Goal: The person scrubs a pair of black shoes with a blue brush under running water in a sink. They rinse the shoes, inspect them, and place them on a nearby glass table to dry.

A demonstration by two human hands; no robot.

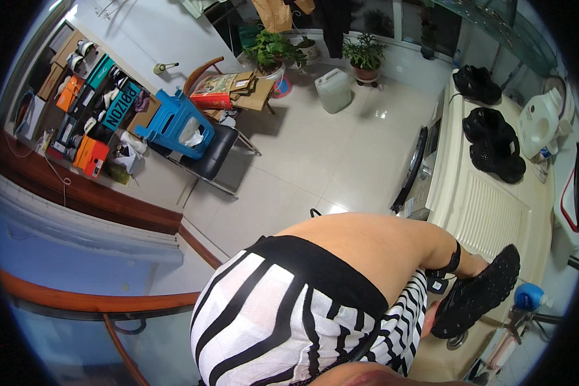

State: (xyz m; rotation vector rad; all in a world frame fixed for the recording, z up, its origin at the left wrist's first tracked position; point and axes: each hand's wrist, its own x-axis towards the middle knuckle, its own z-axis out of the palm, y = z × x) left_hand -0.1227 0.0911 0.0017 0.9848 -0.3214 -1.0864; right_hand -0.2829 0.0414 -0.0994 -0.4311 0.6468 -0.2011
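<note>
A black sports shoe [477, 294] is held tilted above the pale washbasin [429, 364], its knobbly sole facing away from me. My left hand [477, 265], below a black wristband, grips the shoe's upper side; its fingers are mostly hidden behind the shoe. At the shoe's lower end is my right hand [430, 318], mostly hidden by the shoe and my striped shirt [255, 318]. The basin's round metal drain [457, 340] shows just under the shoe. By my left wrist sits a small black box [436, 284].
A ribbed washboard [492, 217] adjoins the basin. Several black shoes [494, 144] and a white detergent jug [540, 123] stand on the counter, above a front-loading washer [417, 169]. A blue bottle [529, 296] is near the tap [543, 318]. Behind are a blue stool [181, 125] and a shoe rack.
</note>
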